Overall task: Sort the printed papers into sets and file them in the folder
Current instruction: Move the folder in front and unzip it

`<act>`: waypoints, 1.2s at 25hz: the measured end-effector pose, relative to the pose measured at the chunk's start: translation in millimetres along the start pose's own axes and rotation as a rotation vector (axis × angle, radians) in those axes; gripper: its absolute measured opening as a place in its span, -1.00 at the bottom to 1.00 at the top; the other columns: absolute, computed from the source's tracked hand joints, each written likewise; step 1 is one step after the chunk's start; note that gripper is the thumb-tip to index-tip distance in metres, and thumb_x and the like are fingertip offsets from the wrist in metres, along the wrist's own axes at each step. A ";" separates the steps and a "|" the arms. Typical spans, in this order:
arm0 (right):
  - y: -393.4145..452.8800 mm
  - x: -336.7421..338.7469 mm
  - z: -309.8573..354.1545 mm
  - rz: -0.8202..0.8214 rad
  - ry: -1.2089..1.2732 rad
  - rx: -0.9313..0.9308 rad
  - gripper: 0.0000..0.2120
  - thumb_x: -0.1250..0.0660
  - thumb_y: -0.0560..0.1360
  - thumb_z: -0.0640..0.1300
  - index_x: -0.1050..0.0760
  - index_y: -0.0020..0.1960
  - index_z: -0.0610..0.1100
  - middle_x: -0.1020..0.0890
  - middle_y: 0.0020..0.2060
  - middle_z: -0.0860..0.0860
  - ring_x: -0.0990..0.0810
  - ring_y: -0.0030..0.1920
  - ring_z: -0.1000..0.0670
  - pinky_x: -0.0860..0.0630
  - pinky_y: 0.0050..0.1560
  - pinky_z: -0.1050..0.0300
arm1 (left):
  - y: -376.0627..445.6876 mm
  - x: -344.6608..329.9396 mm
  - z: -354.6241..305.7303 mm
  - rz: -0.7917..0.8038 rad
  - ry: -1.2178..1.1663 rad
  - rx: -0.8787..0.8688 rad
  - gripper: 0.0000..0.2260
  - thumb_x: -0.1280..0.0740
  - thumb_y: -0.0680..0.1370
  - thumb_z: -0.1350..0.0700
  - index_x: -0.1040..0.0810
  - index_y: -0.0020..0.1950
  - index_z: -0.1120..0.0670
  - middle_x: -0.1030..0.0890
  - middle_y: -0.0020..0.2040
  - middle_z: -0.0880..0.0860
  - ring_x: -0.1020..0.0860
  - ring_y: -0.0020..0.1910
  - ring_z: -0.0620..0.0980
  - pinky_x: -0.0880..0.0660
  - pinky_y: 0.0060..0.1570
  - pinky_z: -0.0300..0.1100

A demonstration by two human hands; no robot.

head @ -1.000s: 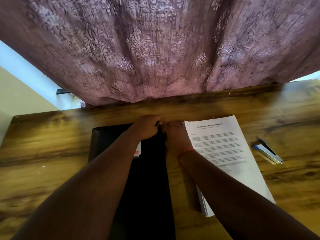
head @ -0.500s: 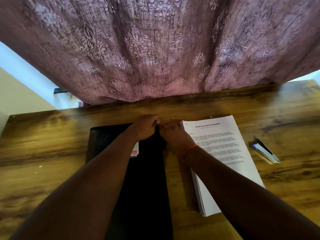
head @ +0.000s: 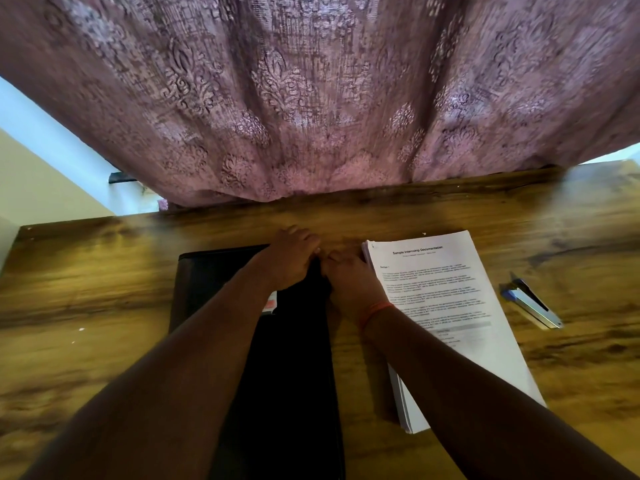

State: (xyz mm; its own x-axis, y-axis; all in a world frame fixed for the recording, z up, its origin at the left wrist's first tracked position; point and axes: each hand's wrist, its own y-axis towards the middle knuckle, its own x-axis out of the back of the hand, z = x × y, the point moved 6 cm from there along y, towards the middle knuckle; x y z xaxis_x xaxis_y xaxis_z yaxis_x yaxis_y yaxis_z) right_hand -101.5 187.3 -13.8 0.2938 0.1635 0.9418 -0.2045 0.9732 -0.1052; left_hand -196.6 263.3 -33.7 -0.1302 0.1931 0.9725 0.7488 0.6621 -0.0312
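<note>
Now, hands: two, the left hand (head: 294, 258) and right hand (head: 349, 282) are meeting at the folder's far right corner, fingers curled; their grip is unclear.
Folder: one black folder (head: 214, 271) is lying closed on the worktop (head: 104, 306).
Papers: one stack of papers (head: 450, 306) is lying just right of it.
Stapler: one stapler (head: 531, 304) is lying farther right.

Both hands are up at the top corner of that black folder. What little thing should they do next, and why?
Probably lift the cover open. The left hand and right hand meet at the far right corner of the black folder, which looks shut and flat on the table. The stack of printed papers lies beside it, unsorted, so the folder likely needs opening first.
</note>
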 end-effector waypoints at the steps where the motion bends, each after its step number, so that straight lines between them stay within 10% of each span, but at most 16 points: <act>1: 0.0 0.2 -0.5 -0.003 0.006 0.012 -0.69 -0.22 0.48 -0.30 -0.54 0.20 -0.17 -0.58 0.15 -0.09 -0.53 0.18 -0.13 -0.41 0.29 -0.06 | -1.3 -0.4 -1.5 -0.005 -0.001 -0.003 -0.80 -0.25 0.45 0.21 -0.52 0.06 0.14 -0.58 0.07 0.15 -0.52 0.07 0.21 -0.46 0.11 0.10; 8: 11.9 13.4 -7.7 -0.139 0.114 -0.136 -0.72 -0.24 0.39 -0.38 -0.57 0.03 -0.17 -0.61 0.01 -0.11 -0.56 0.06 -0.14 -0.39 0.19 -0.02 | -1.5 7.4 -8.3 -0.022 -0.129 0.053 -0.68 -0.14 0.39 0.11 -0.54 0.04 0.19 -0.60 0.03 0.19 -0.54 0.05 0.22 -0.48 0.10 0.11; 19: -35.2 -4.8 19.7 0.171 0.080 0.174 -0.78 -0.29 0.43 -0.24 -0.61 0.04 -0.18 -0.63 0.01 -0.11 -0.61 0.02 -0.16 -0.58 0.00 -0.07 | 2.2 9.0 31.9 -0.088 -0.121 0.167 -0.87 -0.21 0.59 0.19 -0.49 -0.09 0.19 -0.59 -0.07 0.23 -0.53 -0.05 0.24 -0.42 -0.04 0.01; 30: -85.9 -26.2 19.7 -0.021 0.166 -0.039 -0.80 -0.32 0.33 -0.35 -0.58 -0.09 -0.17 -0.56 -0.09 -0.09 -0.58 -0.12 -0.14 -0.42 -0.19 0.15 | -62.6 -8.0 -27.9 -0.135 0.159 0.363 -0.54 -0.17 0.61 -0.12 -0.36 0.46 0.05 -0.31 0.49 0.16 -0.23 0.47 0.23 -0.08 0.43 0.37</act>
State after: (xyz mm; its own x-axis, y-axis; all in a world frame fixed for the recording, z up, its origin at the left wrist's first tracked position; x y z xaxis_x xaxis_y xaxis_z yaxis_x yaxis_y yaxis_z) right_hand -110.1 96.2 -23.1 0.4489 0.1642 0.8784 -0.1608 0.9818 -0.1013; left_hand -224.3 200.0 -33.1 -0.0881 -0.0085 0.9961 0.4502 0.8916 0.0474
